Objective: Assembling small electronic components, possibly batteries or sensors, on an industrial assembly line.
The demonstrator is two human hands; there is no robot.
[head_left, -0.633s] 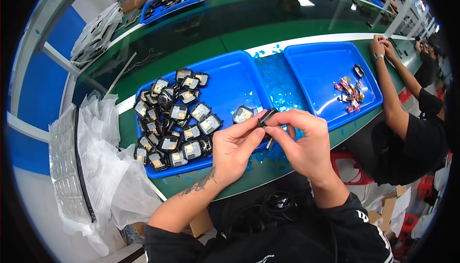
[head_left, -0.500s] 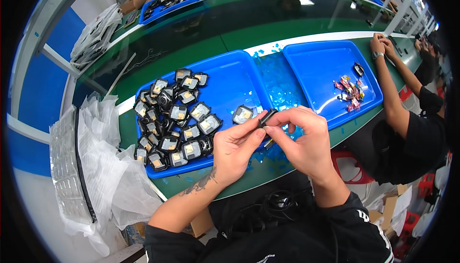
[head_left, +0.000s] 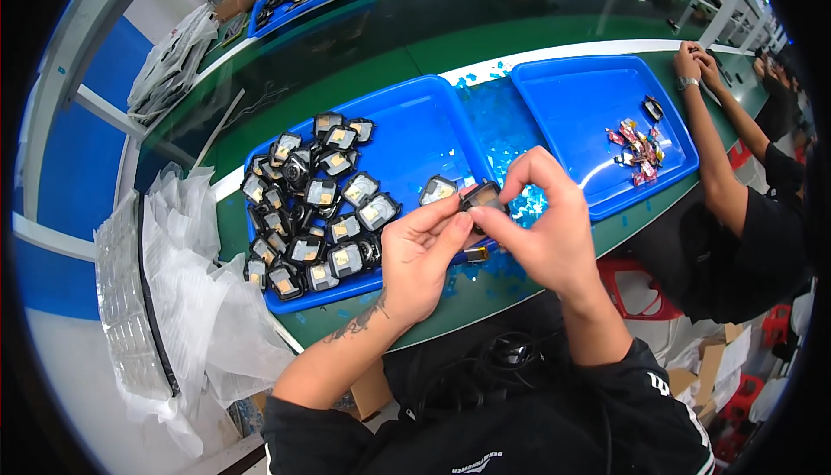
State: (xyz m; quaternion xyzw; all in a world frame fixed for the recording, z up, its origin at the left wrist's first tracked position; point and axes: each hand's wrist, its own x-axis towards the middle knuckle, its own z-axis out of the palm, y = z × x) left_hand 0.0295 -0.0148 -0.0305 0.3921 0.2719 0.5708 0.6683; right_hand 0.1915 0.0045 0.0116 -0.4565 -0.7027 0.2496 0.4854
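The black case [head_left: 483, 196], edge-on a moment ago, now turns its broad face up, pinched between the fingertips of the left hand [head_left: 418, 254] on its left and those of the right hand [head_left: 551, 224] on its right. From the left, the left tray [head_left: 411, 129] holds a crowd of black housings [head_left: 305, 248], one apart near the case; blue scraps [head_left: 506, 142] lie between the trays, and the right tray [head_left: 571, 120] holds a reddish heap [head_left: 640, 153] and a black frame [head_left: 652, 109].
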